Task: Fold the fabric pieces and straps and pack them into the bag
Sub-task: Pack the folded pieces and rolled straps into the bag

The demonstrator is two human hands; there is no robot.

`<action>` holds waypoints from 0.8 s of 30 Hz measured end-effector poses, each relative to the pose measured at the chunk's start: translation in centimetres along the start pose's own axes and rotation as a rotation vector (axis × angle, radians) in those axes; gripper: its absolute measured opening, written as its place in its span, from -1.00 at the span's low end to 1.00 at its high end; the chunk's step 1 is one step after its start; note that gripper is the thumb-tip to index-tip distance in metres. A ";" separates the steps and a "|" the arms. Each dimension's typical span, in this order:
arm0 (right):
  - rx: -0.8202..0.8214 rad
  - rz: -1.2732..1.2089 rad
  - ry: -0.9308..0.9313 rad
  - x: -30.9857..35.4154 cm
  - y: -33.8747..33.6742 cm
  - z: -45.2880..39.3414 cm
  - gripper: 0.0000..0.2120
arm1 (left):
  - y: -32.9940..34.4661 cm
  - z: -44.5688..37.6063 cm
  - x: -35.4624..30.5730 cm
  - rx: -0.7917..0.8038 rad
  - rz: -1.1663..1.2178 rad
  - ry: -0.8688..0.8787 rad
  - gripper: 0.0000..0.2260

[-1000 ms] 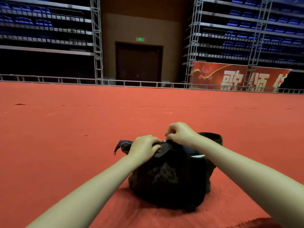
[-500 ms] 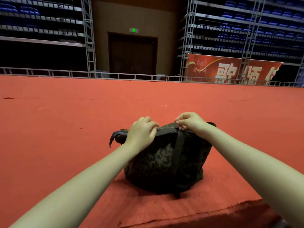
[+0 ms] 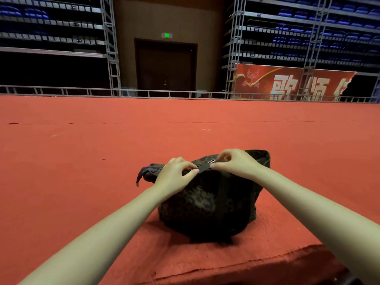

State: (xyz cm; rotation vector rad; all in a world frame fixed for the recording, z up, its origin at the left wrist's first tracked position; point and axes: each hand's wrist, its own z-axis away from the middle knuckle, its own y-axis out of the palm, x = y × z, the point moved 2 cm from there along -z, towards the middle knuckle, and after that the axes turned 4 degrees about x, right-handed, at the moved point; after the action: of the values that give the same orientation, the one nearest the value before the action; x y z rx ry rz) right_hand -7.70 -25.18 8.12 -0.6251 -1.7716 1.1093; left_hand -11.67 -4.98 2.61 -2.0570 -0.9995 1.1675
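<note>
Red carpet (image 3: 82,161) is covering a wide raised floor, with dark tiered seating, a closed door (image 3: 165,66) and a red banner (image 3: 287,83) standing far beyond it. Well short of all that, just in front of the person and near the carpet's folded near edge, a camouflage bag (image 3: 205,206) is sitting on the carpet, bulging as though already packed; what is inside is not showing.

Both hands are working at the top of the bag. Along that top a dark strap (image 3: 204,167) is running, its long axis lying roughly left to right across the person's view, rising slightly toward the bag's right side, where a small metal fitting is glinting beside it. The left hand (image 3: 176,173) is resting curled on the bag's upper left, its fingertips pinching the left end of the visible strap. The right hand (image 3: 236,163) is meeting it from the bag's right, thumb and forefinger pinching the strap near the fitting. The two hands are almost touching, with only a short stretch of strap between them, and neither is clearly nearer it. A darker handle or strap end (image 3: 144,173) is drooping off the bag's left side onto the carpet, beyond the left hand.

Judging from this, the closing step is under way, and any pull will probably need to follow the strap's line sideways.
</note>
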 end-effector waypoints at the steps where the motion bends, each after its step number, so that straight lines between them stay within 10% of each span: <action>1: 0.026 0.027 0.005 -0.6 0.2 0.7 -0.74 | 0.2 -0.1 -0.2 0.009 -0.029 0.015 -0.80; 13: -0.399 -0.513 -0.127 -1.1 -3.3 4.4 -0.88 | 0.4 -0.4 -0.3 0.149 -0.127 -0.025 -0.65; 20: 0.098 -0.439 -0.120 -1.2 -2.5 7.5 -0.88 | 0.1 -0.9 -1.4 0.185 0.033 -0.108 -0.65; 24: -0.125 -0.272 -0.024 -3.1 -0.3 5.7 -0.86 | 0.6 0.3 -1.3 0.161 -0.161 -0.036 -0.74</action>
State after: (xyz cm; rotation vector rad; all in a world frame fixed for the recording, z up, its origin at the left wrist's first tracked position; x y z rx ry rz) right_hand -11.42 -30.11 6.05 -0.4295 -1.8925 0.8280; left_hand -12.18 -6.38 2.63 -1.8016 -1.0327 1.1643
